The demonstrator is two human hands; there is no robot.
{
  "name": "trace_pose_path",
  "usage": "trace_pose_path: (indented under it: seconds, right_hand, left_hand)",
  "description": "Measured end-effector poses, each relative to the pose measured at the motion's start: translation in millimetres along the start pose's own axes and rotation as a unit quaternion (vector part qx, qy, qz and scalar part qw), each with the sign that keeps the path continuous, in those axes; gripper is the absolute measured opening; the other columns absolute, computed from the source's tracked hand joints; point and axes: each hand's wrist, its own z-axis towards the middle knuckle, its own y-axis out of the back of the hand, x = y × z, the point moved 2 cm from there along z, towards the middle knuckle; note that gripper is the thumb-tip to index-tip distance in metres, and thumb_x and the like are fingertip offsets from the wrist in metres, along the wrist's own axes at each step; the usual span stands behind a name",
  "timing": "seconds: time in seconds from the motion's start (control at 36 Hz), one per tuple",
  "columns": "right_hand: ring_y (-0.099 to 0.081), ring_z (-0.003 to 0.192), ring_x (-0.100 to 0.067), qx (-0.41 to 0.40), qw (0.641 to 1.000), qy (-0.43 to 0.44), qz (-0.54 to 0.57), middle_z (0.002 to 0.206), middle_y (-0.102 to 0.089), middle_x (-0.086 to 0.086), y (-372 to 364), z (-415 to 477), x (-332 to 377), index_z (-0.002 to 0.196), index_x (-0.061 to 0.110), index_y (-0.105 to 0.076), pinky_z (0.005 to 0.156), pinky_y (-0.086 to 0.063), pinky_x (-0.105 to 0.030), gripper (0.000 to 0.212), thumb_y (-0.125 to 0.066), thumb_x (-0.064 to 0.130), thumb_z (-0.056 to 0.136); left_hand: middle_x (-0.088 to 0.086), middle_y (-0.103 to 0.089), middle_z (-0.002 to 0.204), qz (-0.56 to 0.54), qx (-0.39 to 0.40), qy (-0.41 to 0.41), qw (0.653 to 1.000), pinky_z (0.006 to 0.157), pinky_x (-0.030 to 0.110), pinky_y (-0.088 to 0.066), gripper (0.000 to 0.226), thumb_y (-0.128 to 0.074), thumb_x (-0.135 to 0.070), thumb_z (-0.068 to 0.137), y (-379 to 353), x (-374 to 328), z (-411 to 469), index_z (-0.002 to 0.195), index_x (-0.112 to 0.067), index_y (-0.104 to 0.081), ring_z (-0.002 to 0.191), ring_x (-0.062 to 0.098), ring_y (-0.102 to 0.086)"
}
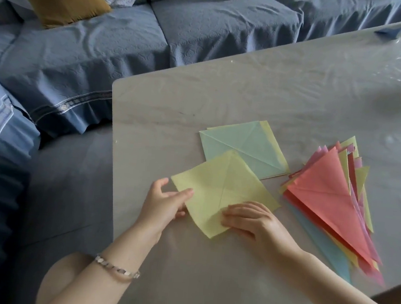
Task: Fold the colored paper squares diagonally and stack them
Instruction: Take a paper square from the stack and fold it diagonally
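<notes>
Touching one yellow square (221, 182): left hand (165, 204), right hand (256, 222).

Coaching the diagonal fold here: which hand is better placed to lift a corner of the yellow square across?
Probably left: the left hand grips the yellow square at its left edge, ready to lift, while the right hand rests on its near part, holding it down.
</notes>
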Motion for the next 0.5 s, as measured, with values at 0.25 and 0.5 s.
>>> trace_pose_path:
  seconds: [0.25,0.5]
  right_hand:
    - [-0.059,0.105,-0.006,0.071,0.994,-0.022,0.083,0.101,-0.07,0.007,10,-23,1,0.093,0.017,-0.07,0.092,-0.041,-0.017,0.042,-0.04,0.046,0.094]
    - [-0.053,0.104,0.002,-0.117,0.982,-0.103,0.107,0.117,-0.056,0.012,29,-10,4,0.079,0.026,-0.072,0.09,-0.036,-0.005,0.025,-0.062,0.049,0.08]
  left_hand:
    - [0.01,-0.065,0.105,0.145,0.032,-0.031,0.988,0.089,0.034,-0.049,0.053,-0.078,-0.02,0.072,3,-22,23,0.118,-0.009,-0.056,0.096,0.023,-0.063]
    - [-0.013,-0.063,0.067,0.256,0.022,-0.206,0.944,0.056,0.005,-0.038,0.012,-0.07,-0.011,0.08,-7,-18,6,0.073,-0.02,-0.068,0.062,0.001,-0.056]
